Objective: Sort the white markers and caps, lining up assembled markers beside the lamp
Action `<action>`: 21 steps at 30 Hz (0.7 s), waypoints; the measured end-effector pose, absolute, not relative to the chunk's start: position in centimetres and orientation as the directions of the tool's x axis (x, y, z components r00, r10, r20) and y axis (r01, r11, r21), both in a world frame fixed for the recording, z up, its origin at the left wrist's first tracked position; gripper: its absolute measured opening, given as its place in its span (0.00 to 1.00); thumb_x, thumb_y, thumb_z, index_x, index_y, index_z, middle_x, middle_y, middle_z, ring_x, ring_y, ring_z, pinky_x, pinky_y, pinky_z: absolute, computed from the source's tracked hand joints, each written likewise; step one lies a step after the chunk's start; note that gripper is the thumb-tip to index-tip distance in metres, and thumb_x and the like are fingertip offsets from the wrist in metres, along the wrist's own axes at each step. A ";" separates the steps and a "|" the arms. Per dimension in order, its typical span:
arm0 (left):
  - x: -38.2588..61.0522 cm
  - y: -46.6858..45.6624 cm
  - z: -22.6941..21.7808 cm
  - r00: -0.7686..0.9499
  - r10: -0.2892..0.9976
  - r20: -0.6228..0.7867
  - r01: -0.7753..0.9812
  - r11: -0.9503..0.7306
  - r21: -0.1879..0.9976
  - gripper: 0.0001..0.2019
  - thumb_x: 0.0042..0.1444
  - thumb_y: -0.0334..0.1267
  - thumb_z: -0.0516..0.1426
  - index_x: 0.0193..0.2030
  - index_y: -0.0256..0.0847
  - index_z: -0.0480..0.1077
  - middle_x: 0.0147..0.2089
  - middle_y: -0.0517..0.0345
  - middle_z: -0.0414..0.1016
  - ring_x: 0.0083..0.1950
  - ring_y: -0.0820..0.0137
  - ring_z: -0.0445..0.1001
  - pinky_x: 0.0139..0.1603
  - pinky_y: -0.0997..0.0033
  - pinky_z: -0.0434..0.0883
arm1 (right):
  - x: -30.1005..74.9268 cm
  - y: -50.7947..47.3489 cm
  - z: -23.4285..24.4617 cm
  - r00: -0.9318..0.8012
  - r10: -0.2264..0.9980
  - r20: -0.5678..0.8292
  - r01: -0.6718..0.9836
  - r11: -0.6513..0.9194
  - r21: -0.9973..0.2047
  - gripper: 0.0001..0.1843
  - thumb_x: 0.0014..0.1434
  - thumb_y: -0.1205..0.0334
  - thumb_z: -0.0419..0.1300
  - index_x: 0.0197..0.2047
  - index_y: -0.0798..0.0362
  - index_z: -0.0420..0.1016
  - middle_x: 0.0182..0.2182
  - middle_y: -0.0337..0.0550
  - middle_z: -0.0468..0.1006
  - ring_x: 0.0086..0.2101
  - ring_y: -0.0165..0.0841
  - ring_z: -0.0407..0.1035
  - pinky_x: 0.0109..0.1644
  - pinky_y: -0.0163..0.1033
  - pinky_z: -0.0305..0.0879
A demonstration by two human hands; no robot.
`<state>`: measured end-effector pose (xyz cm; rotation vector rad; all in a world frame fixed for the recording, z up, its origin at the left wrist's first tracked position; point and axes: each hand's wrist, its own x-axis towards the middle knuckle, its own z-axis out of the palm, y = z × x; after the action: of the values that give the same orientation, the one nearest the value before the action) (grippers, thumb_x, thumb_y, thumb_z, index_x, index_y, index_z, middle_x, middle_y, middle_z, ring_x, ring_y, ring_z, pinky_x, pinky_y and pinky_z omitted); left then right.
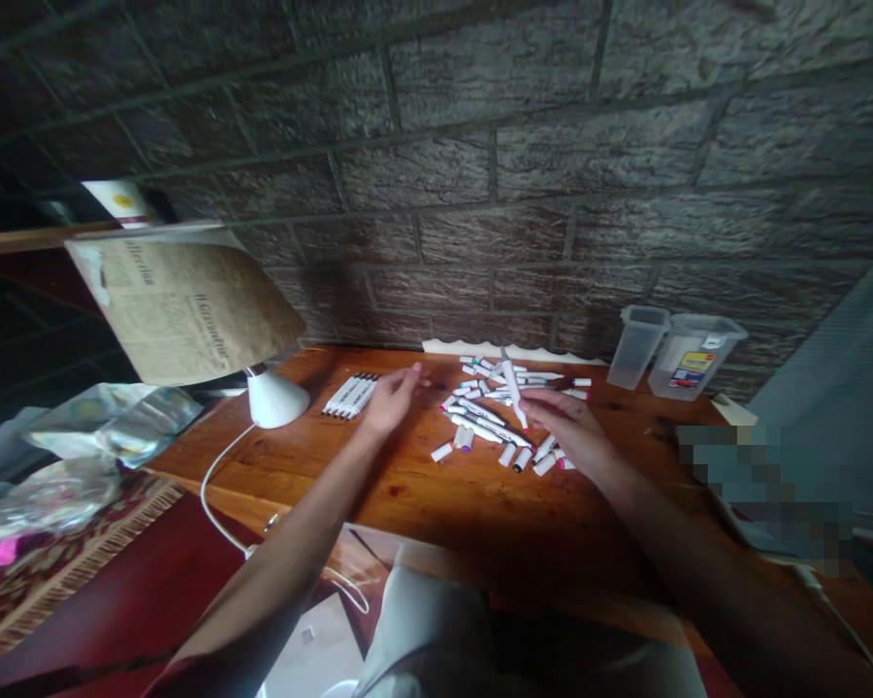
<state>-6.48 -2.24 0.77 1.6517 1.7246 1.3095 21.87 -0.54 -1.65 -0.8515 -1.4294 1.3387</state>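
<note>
My right hand point(573, 423) pinches a slim white plastic marker with a grey upper end point(513, 386) between thumb and forefinger near its lower, reddish end; most of the barrel projects beyond the fingertips. Its long axis stands steeply tilted, the grey end pointing away from me toward the wall and leaning slightly left. Below and left of these fingers, on the brown varnished wooden desk point(407, 499), spreads a loose scatter of white markers and short white caps point(475, 428), lying at mixed angles. My left hand point(393, 401) is well apart from the held marker, to its left; its fingers are loosely parted and show nothing between them. Just left of those fingers lies a neat row of white markers with black ends point(349, 396), side by side, their long axes slanting away from me and to the right. The row is therefore nearer my left hand, the scatter nearer my right. Pose: both forearms reach forward and converge, the right from lower right with fingers directed leftward, the left from lower left with fingers directed away and rightward.
</note>
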 end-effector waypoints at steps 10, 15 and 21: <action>4.2 -1.2 1.2 0.248 0.946 0.209 0.001 -0.216 0.976 0.20 0.46 0.50 0.65 0.38 0.34 0.75 0.35 0.56 0.76 0.31 0.76 0.68 0.33 0.75 0.62 | 22.2 -1.2 -0.7 -0.281 0.915 0.288 0.114 0.330 -0.937 0.17 0.49 0.50 0.66 0.41 0.48 0.82 0.37 0.41 0.83 0.41 0.40 0.76 0.52 0.48 0.69; 0.7 -0.9 1.8 0.232 0.952 0.199 0.124 -0.232 0.965 0.22 0.53 0.54 0.59 0.40 0.33 0.74 0.29 0.58 0.72 0.27 0.77 0.66 0.30 0.76 0.61 | 22.1 -1.4 -0.8 -0.308 0.905 0.293 0.121 0.342 -0.932 0.17 0.53 0.48 0.63 0.42 0.47 0.82 0.40 0.41 0.83 0.44 0.41 0.75 0.53 0.48 0.69; -8.4 -1.5 2.9 -0.023 0.969 0.244 0.930 -0.069 0.360 0.18 0.60 0.46 0.50 0.37 0.37 0.76 0.34 0.49 0.77 0.38 0.62 0.74 0.42 0.66 0.66 | 22.9 -0.9 -1.4 -0.282 0.927 0.247 0.205 0.309 -0.929 0.17 0.55 0.46 0.61 0.38 0.49 0.82 0.37 0.42 0.83 0.42 0.42 0.76 0.52 0.46 0.69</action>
<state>-8.41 -1.46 2.87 2.1307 2.0804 0.6683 22.85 -0.92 -1.38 -1.0323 -1.7028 1.0384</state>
